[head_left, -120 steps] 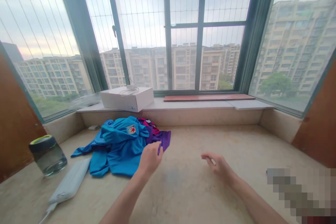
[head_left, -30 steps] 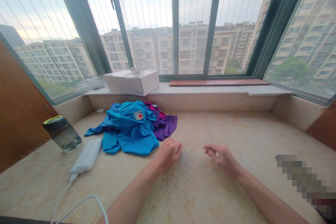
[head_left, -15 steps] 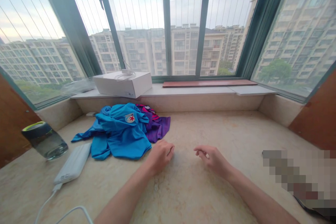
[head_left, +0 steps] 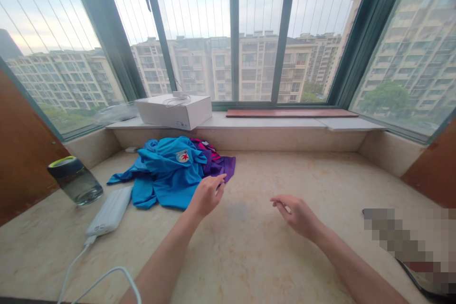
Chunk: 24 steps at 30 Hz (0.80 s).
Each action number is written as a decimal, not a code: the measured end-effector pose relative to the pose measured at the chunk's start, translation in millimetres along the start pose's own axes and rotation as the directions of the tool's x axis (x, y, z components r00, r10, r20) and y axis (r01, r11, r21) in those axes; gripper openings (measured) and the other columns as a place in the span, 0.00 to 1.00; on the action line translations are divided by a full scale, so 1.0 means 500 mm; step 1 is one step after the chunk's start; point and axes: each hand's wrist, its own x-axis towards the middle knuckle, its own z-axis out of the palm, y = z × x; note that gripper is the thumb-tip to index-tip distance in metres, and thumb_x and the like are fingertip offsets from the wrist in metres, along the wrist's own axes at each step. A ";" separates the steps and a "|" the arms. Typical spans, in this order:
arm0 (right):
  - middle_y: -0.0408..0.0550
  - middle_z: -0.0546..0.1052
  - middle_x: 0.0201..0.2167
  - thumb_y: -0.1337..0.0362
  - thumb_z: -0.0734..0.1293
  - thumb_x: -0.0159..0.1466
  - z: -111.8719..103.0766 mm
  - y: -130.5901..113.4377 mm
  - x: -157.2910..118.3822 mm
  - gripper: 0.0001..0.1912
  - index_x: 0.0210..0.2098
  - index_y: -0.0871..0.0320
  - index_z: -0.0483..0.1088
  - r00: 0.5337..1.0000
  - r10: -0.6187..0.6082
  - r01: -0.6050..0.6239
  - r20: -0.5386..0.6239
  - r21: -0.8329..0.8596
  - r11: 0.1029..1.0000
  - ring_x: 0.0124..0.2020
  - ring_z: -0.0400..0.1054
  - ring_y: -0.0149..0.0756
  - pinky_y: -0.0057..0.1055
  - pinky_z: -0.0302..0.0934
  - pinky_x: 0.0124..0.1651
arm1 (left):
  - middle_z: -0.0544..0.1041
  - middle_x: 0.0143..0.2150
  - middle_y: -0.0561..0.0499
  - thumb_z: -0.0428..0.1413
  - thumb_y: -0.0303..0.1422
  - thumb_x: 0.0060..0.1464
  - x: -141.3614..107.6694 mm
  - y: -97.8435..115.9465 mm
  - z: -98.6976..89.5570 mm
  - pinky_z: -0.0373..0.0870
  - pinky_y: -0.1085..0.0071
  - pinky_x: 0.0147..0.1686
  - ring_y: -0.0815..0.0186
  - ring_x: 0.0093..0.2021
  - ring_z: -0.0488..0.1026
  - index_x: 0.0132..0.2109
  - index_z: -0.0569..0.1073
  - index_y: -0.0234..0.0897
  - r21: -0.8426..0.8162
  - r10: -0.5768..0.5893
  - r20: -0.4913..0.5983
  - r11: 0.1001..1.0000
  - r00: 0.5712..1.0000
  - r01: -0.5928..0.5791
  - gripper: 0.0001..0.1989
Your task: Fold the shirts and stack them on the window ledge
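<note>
A crumpled blue shirt (head_left: 167, 178) with a small white and red badge lies on the stone ledge (head_left: 249, 256). Beneath its right side a purple garment (head_left: 223, 166) with pink-red stripes pokes out. My left hand (head_left: 206, 195) is over the right edge of the clothes, fingers reaching forward and apart from the thumb, holding nothing. Whether it touches the cloth I cannot tell. Farther right, my right hand (head_left: 297, 214) hovers above bare stone, fingers loosely bent with a gap to the thumb and nothing between them.
On the left stand a tilted-looking water bottle (head_left: 76, 183) and a white power bank (head_left: 110, 211) with a white cable (head_left: 123, 270) plugged in. A white box (head_left: 167, 115) rests on the sill, near a reddish board (head_left: 292, 113). A pixelated object (head_left: 409, 247) lies at right.
My left hand has moved forward and left over the clothes, and its fingers have straightened. The right hand stays almost in place. The whole view has shifted slightly.
</note>
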 end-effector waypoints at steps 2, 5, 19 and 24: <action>0.49 0.83 0.41 0.61 0.59 0.69 -0.013 0.012 -0.001 0.16 0.45 0.53 0.77 0.999 0.001 -0.002 -0.042 -0.020 1.000 0.44 0.78 0.42 0.37 0.68 0.50 | 0.82 0.47 0.44 0.50 0.31 0.64 -0.001 -0.024 -0.014 0.73 0.61 0.50 0.57 0.46 0.79 0.58 0.73 0.37 -0.004 -0.058 -0.042 0.998 0.997 0.058 0.18; 0.49 0.83 0.40 0.60 0.58 0.69 -0.026 0.026 -0.002 0.16 0.46 0.54 0.77 0.997 0.023 -0.026 -0.079 -0.040 0.999 0.42 0.78 0.42 0.37 0.69 0.48 | 0.82 0.49 0.43 0.49 0.31 0.64 -0.004 -0.048 -0.023 0.73 0.59 0.52 0.55 0.49 0.79 0.57 0.75 0.35 0.021 -0.136 -0.065 0.990 0.989 0.138 0.18; 0.50 0.83 0.40 0.59 0.58 0.69 -0.013 0.021 -0.001 0.17 0.46 0.55 0.77 0.999 0.043 -0.043 -0.027 -0.024 0.999 0.42 0.78 0.41 0.35 0.69 0.45 | 0.84 0.40 0.45 0.50 0.31 0.63 -0.008 -0.023 0.000 0.72 0.66 0.46 0.58 0.42 0.80 0.43 0.81 0.38 0.038 -0.098 0.107 0.995 0.989 0.095 0.14; 0.50 0.83 0.40 0.59 0.58 0.69 -0.011 0.020 0.001 0.17 0.46 0.55 0.77 0.998 0.059 -0.059 -0.009 -0.012 0.998 0.41 0.78 0.42 0.35 0.69 0.44 | 0.84 0.40 0.45 0.50 0.30 0.64 -0.011 -0.002 0.009 0.72 0.67 0.44 0.58 0.42 0.80 0.43 0.80 0.38 0.017 -0.055 0.137 0.998 0.989 0.053 0.13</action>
